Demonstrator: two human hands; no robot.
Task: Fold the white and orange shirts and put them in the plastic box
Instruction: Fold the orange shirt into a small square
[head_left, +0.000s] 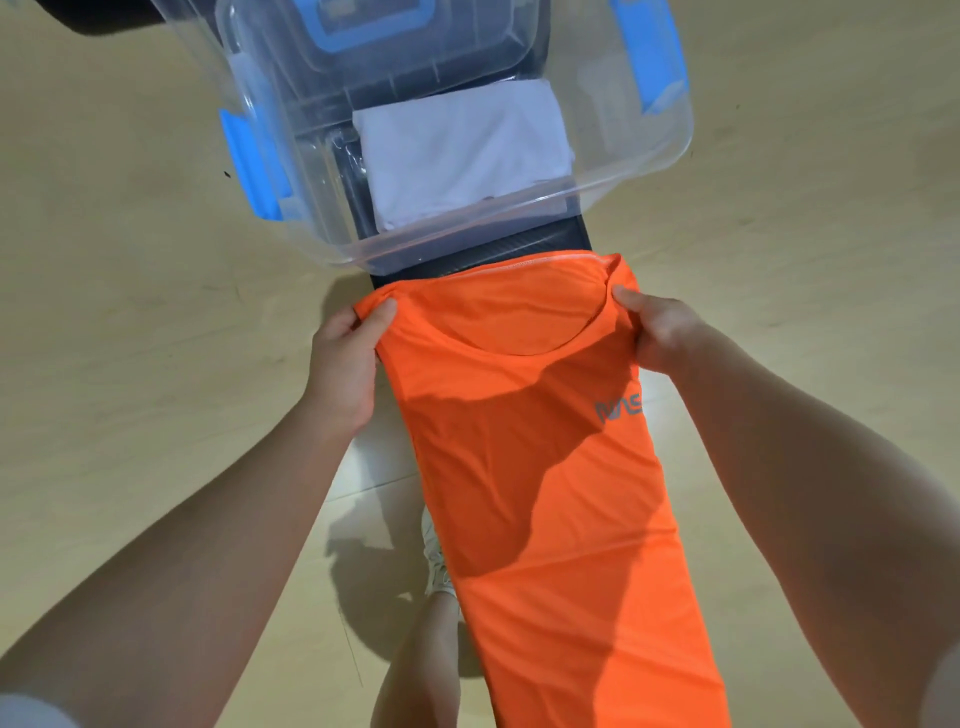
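The orange shirt (550, 467) hangs as a long narrow strip, its sides folded in and its neckline facing me. My left hand (345, 358) pinches its upper left corner and my right hand (660, 332) pinches its upper right corner by the collar. The shirt's top edge lies against a dark stand (571, 240) just in front of the clear plastic box (670, 150). Inside that box lies the white shirt (462, 156), folded into a flat rectangle. Grey lettering shows on the orange shirt's right side.
The box has blue latches (254, 166) on its sides, and its lid (379, 36) with a blue handle sits at the back. A pale wooden floor (130, 291) surrounds everything. My leg and a white shoe (436, 566) show below, behind the shirt.
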